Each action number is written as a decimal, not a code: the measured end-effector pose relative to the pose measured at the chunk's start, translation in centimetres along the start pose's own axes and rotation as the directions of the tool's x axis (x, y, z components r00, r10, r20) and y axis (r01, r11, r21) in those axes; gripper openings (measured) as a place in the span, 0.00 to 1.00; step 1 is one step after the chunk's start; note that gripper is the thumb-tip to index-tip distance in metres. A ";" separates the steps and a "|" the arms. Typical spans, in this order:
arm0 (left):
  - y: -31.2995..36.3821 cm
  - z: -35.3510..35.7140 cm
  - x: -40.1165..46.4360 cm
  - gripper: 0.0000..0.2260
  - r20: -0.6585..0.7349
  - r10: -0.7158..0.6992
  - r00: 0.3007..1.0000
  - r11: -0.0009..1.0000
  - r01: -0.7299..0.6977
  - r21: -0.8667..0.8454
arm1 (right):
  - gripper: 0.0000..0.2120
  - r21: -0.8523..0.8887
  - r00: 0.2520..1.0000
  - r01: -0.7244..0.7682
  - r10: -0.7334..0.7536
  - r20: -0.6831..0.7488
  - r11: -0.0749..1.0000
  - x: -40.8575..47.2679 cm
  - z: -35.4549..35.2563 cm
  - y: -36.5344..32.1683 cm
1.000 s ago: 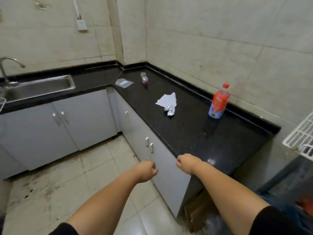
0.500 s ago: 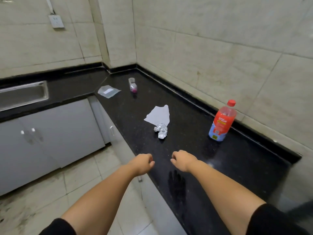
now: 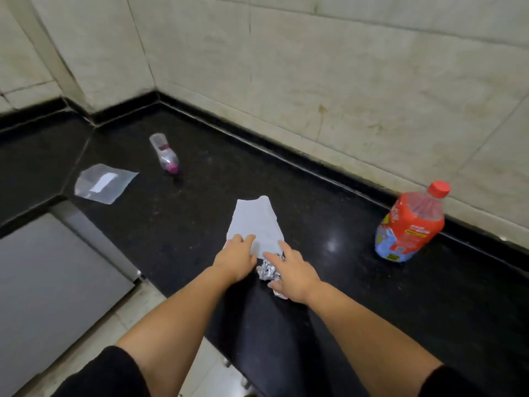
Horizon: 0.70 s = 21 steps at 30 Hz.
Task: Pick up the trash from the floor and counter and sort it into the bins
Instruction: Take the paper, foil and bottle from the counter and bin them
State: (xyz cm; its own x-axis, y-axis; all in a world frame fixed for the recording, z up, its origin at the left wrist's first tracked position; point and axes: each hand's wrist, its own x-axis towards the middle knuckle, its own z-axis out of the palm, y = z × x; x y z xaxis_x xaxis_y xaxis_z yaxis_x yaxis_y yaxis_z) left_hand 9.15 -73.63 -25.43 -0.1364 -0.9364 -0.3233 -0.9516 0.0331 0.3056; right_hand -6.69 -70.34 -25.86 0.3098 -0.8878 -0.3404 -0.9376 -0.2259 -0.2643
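Note:
A white sheet of paper (image 3: pixel 257 222) lies flat on the black counter (image 3: pixel 343 296). My left hand (image 3: pixel 236 259) rests on its near left corner with the fingers bent on the paper. A crumpled ball of silver foil (image 3: pixel 267 271) sits at the sheet's near edge. My right hand (image 3: pixel 292 272) hovers over the foil with fingers spread, touching it and the paper's corner. Farther right stands a red-capped plastic bottle (image 3: pixel 409 224) with a red and blue label. No bins are in view.
A small clear bottle with a pink cap (image 3: pixel 165 154) lies on its side near the counter's corner. A clear plastic bag (image 3: pixel 103 183) lies flat left of it. Grey cabinet doors (image 3: pixel 51 287) and tiled floor (image 3: pixel 100 339) are below left. Tiled wall backs the counter.
I have moved closer to the counter. Both hands went from loose fists near the counter's edge forward onto the paper and the foil, and the fingers have spread.

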 end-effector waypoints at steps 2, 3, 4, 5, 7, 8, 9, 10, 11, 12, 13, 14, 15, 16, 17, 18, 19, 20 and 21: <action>-0.1 -0.4 2.7 0.23 -0.033 0.016 0.999 0.999 -0.015 0.049 | 0.31 -0.023 1.000 -0.007 0.007 -0.014 1.000 0.9 0.7 0.0; -0.1 -0.4 3.9 0.25 -0.047 0.017 0.999 0.997 -0.013 0.073 | 0.30 -0.041 1.000 -0.007 0.006 -0.024 0.999 1.2 0.9 0.2; 0.0 -0.2 4.8 0.28 -0.045 0.017 0.999 0.996 -0.013 0.091 | 0.28 -0.060 0.999 -0.010 0.008 -0.036 0.998 1.3 1.1 0.4; 0.1 0.0 5.7 0.31 -0.016 0.020 1.000 0.995 -0.018 0.098 | 0.27 -0.075 0.998 -0.021 0.018 -0.052 0.997 1.3 1.2 0.8; 0.3 0.8 6.9 0.36 0.083 0.038 0.996 0.990 -0.049 0.134 | 0.26 -0.081 0.995 -0.068 0.062 -0.082 0.994 1.1 1.2 1.7; 0.6 1.1 7.2 0.36 0.119 0.054 0.991 0.983 -0.073 0.170 | 0.26 -0.075 0.993 -0.091 0.085 -0.085 0.993 0.9 1.1 2.2; 0.9 1.4 7.2 0.36 0.136 0.072 0.988 0.975 -0.099 0.201 | 0.25 -0.070 0.991 -0.110 0.104 -0.082 0.991 0.7 1.1 2.6; 1.3 1.5 7.1 0.35 0.134 0.094 0.987 0.968 -0.122 0.220 | 0.25 -0.070 0.990 -0.126 0.121 -0.080 0.990 0.4 1.1 2.9; 1.8 1.5 6.7 0.32 0.127 0.114 0.985 0.963 -0.140 0.228 | 0.26 -0.069 0.988 -0.141 0.135 -0.080 0.988 0.2 1.2 3.2; 2.2 1.6 6.3 0.28 0.125 0.133 0.983 0.959 -0.160 0.232 | 0.26 -0.068 0.985 -0.155 0.149 -0.084 0.986 0.0 1.2 3.4; 2.4 1.7 5.8 0.25 0.134 0.150 0.980 0.956 -0.178 0.233 | 0.25 -0.063 0.983 -0.168 0.162 -0.089 0.984 -0.3 1.2 3.5; 2.5 1.9 5.2 0.22 0.151 0.152 0.977 0.957 -0.183 0.224 | 0.25 -0.053 0.981 -0.182 0.177 -0.086 0.982 -0.6 1.2 3.6; 2.4 2.2 4.6 0.20 0.169 0.137 0.976 0.964 -0.171 0.202 | 0.24 -0.039 0.978 -0.196 0.193 -0.074 0.980 -0.9 1.0 3.7; 2.3 2.4 4.1 0.19 0.186 0.118 0.975 0.972 -0.151 0.178 | 0.23 -0.023 0.976 -0.210 0.209 -0.056 0.977 -1.2 0.6 3.8; 2.2 2.5 3.5 0.18 0.203 0.106 0.973 0.976 -0.141 0.164 | 0.22 -0.006 0.974 -0.225 0.225 -0.042 0.974 -1.6 0.1 4.0; 2.2 2.6 3.0 0.18 0.219 0.098 0.971 0.978 -0.135 0.162 | 0.22 0.021 0.968 -0.244 0.245 -0.048 0.970 -2.0 -0.6 4.2; 2.4 2.5 2.4 0.18 0.226 0.090 0.970 0.980 -0.127 0.156 | 0.22 0.063 0.959 -0.268 0.273 -0.076 0.961 -2.4 -1.5 4.6; 2.7 2.3 1.9 0.17 0.219 0.083 0.972 0.983 -0.115 0.141 | 0.23 0.116 0.945 -0.295 0.308 -0.114 0.948 -2.9 -2.5 5.0; 3.2 2.0 1.6 0.16 0.201 0.077 0.977 0.988 -0.102 0.113 | 0.25 0.169 0.927 -0.317 0.342 -0.152 0.933 -3.4 -3.8 5.5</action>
State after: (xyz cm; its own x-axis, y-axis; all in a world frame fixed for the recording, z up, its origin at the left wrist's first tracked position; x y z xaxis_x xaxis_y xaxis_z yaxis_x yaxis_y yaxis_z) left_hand 5.29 -74.30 -26.76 -0.2622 -0.8416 -0.4722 -0.9578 0.1674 0.2336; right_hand -13.49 -70.09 -22.76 -0.0578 -0.9614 -0.2689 -0.9467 0.1382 -0.2908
